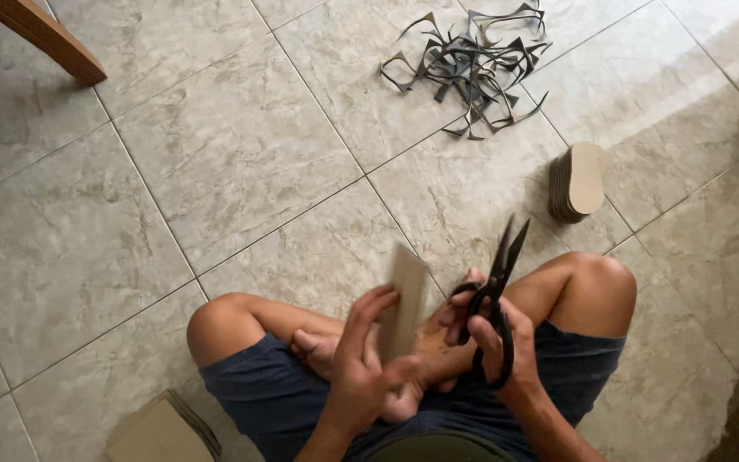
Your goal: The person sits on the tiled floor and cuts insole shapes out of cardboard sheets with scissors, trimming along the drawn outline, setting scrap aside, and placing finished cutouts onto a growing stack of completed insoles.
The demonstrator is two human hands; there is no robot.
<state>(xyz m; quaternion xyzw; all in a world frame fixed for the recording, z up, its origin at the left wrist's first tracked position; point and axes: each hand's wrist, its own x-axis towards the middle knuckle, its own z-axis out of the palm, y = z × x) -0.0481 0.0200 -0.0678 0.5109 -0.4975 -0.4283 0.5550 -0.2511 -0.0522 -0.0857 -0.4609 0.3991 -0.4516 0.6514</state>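
Cardboard sheet point(404, 299), tan and flat, stands nearly on edge above the person's crossed legs, pinched in the left hand point(363, 364) with the fingers wrapped over its near face and the thumb behind its lower end. Just to its right, the right hand point(493, 338) grips a pair of black scissors point(496, 287) through the handle loops; the blades point up and away, slightly parted, and are close to the sheet but not touching it. The person sits cross-legged on a floor of pale marbled tiles point(215, 162), wearing dark blue shorts point(275, 398). Beyond the right knee stands a neat stack of sole-shaped cardboard cutouts point(576, 181). Farther off lies a tangled heap of dark offcut strips point(472, 64). A pile of uncut cardboard sheets point(162, 429) rests by the left thigh, and a wooden furniture leg point(40, 34) crosses the top left corner.
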